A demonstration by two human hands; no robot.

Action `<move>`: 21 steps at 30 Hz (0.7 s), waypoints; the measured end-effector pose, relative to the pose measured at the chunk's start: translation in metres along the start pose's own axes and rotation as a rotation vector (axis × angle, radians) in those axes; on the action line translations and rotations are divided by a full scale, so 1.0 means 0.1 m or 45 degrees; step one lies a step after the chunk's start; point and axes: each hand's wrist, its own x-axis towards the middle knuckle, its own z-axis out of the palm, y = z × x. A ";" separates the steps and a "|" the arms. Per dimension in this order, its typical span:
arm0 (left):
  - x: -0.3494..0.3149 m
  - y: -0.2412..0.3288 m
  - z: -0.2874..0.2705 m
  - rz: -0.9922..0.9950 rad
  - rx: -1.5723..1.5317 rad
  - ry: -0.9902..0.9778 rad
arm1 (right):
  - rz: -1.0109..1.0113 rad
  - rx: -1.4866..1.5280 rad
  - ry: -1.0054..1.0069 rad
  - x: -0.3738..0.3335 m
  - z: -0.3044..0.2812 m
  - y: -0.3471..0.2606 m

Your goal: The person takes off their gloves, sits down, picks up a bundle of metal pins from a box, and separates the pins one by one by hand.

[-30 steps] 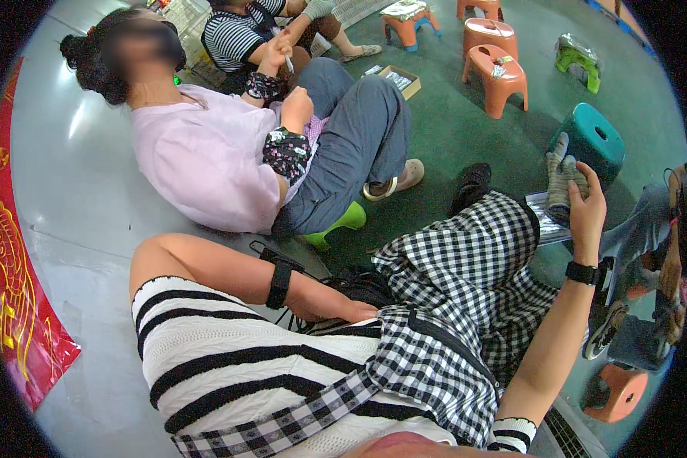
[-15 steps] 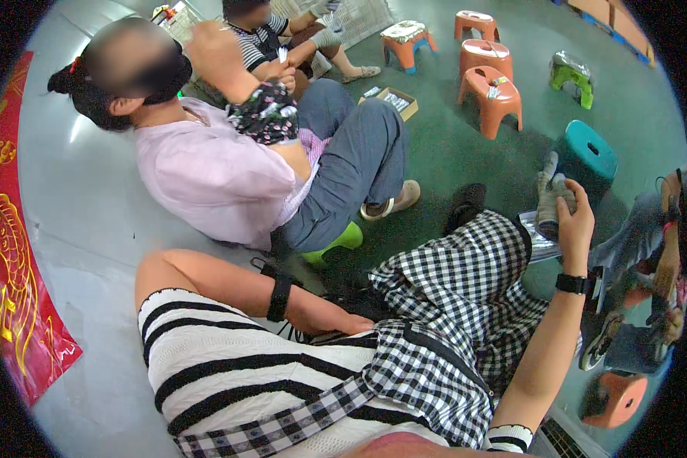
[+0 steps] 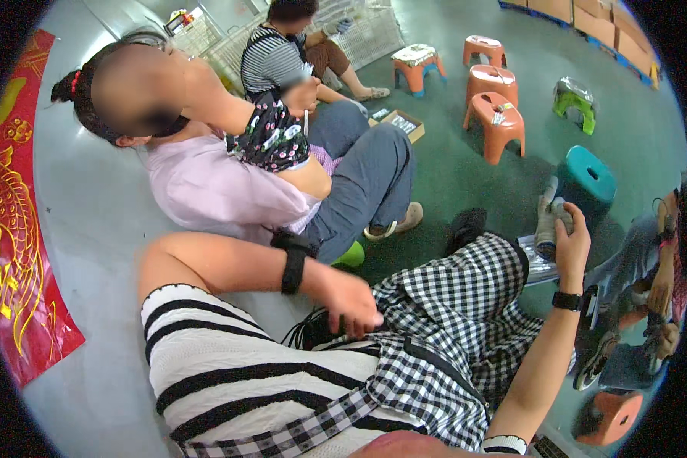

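Checked apron point(image 3: 466, 282) covers the lap; teal stool point(image 3: 590, 174) stands beyond the right knee. Left hand point(image 3: 349, 300) hovers over the apron, fingers loosely bent, blurred; cannot tell if it holds anything. Right hand point(image 3: 574, 238) grips a grey glove point(image 3: 545, 225) by its near side, out past the knee. Glove judged light, limp, non-slip, not fragile; cuff likely the best hold, though its opening is indistinct.

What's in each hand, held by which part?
Right hand: a grey knit glove, held at its right side. Left hand: nothing visible; fingers blurred.
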 end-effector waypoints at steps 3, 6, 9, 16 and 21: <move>0.57 -0.53 0.07 0.199 0.639 -0.010 | -0.025 -0.027 0.009 0.02 0.00 -0.02; 0.68 -0.64 -0.10 0.294 0.487 -0.015 | -0.047 -0.056 0.024 0.03 0.06 0.00; 0.30 -0.35 -0.15 0.025 0.298 0.154 | -0.049 -0.024 0.014 0.05 -0.02 -0.09; 0.50 -0.98 -0.25 0.269 0.542 0.532 | -0.030 -0.065 0.009 -0.10 -0.12 -0.07; 0.54 -1.20 -0.48 0.356 -0.290 1.101 | -0.108 -0.107 0.092 -0.32 -0.33 0.09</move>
